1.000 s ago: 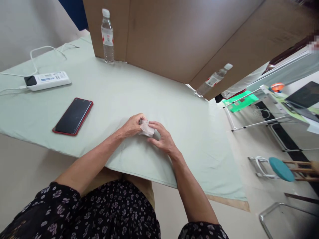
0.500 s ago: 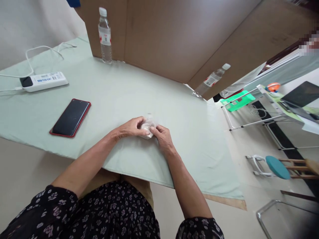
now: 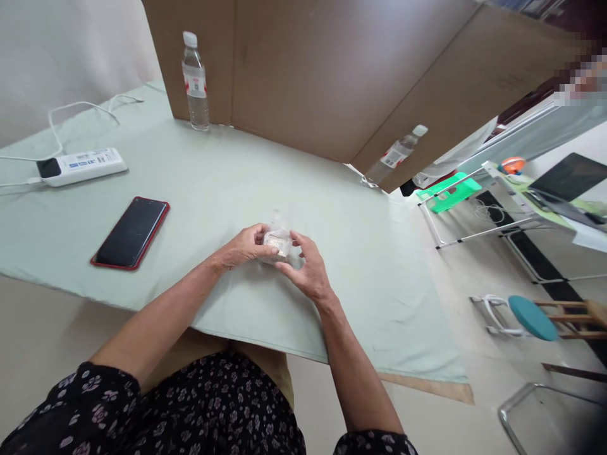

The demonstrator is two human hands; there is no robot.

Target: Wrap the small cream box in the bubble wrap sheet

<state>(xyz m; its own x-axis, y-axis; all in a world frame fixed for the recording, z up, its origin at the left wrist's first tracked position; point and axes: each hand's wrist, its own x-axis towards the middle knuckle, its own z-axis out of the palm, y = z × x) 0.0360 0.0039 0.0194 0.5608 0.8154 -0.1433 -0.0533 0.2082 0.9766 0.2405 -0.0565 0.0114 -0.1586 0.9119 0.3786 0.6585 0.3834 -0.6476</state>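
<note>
Clear packet (image 3: pixel 277 241) pinched between both hands (image 3: pixel 275 259), no readable label.

Pale mint-green cloth table cover (image 3: pixel 227 170), brown cardboard screen (image 3: pixel 332 69) behind it. Flat black phone in a red case (image 3: pixel 130 232), long white power strip (image 3: pixel 80 166) (dark at one end). Black dress sleeve with tiny pale flowers (image 3: pixel 95 411). Round teal stool seat (image 3: pixel 533 318).
</note>
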